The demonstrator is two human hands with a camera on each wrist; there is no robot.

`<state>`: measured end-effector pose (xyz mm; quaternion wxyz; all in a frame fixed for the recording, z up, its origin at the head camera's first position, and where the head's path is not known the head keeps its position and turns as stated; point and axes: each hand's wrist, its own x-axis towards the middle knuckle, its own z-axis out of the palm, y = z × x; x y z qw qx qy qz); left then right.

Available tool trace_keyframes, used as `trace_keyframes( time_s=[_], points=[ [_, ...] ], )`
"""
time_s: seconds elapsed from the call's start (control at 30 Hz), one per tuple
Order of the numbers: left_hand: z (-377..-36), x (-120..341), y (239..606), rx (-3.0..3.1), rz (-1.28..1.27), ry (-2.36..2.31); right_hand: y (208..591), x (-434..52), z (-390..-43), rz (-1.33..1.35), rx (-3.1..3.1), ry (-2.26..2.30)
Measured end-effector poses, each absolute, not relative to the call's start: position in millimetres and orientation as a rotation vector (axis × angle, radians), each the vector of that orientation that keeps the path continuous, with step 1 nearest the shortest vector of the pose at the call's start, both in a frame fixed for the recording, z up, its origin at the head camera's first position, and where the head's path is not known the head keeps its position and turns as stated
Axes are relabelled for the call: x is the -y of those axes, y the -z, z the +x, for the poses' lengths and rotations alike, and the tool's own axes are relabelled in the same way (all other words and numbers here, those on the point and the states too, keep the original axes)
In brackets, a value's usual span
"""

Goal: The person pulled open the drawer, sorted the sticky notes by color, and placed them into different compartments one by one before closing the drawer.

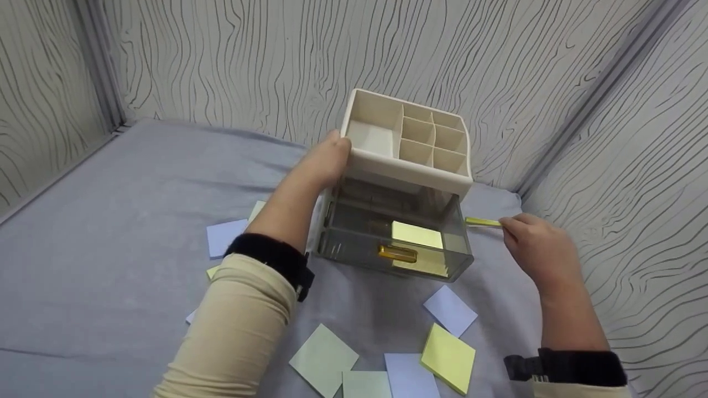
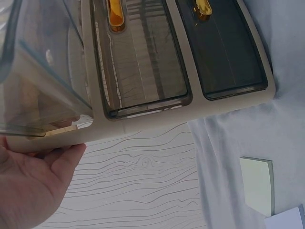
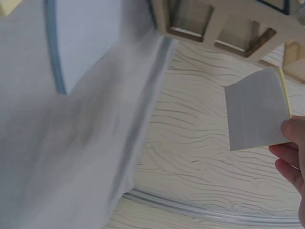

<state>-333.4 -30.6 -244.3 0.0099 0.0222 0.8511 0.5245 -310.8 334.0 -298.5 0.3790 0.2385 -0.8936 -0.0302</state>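
Notepad (image 3: 257,112) — broad pale side in right wrist view, just edge in head; right fingers (image 3: 286,153) pinch it — left fingers (image 2: 70,160) grip organizer (image 1: 406,169).

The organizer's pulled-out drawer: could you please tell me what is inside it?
Pale yellow notes are inside the drawer, toward its right side; the organizer's top hides its rear end.

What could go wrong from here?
The yellow pad, pinched near one edge by the right hand, might slip and drop. If moved toward the open drawer, it could catch on that side wall. With that drawer pulled out, the organizer may tip forward if the left hand lets go.
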Motion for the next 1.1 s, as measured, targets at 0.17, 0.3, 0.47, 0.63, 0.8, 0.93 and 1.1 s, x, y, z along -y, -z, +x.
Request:
trace_keyframes(
  time_s=[0.17, 0.3, 0.47, 0.63, 0.8, 0.93, 1.1],
  points=[
    [-333.0, 30.6, 244.8, -2.651, 0.077, -1.661, 283.4, -328.9, -299.2, 0.638, 2.151, 0.103],
    [-332.8, 30.7, 244.3, -2.635, 0.093, -1.664, 269.2, -326.0, -289.3, 0.642, 2.081, 0.103],
    [-332.7, 31.0, 243.1, -2.628, 0.1, -1.639, 252.3, -322.0, -276.0, 0.635, 2.026, 0.116],
    [-333.1, 31.1, 242.6, -2.644, 0.096, -1.618, 239.2, -310.7, -263.0, 0.623, 1.975, 0.031],
    [-333.2, 30.8, 242.6, -2.641, 0.096, -1.62, 229.6, -294.8, -251.7, 0.649, 1.941, -0.024],
    [-333.3, 31.0, 242.7, -2.648, 0.107, -1.617, 226.5, -281.0, -245.4, 0.701, 1.897, -0.081],
    [-333.2, 31.5, 242.4, -2.647, 0.109, -1.622, 226.8, -265.0, -241.3, 0.796, 1.864, -0.158]
  ],
)
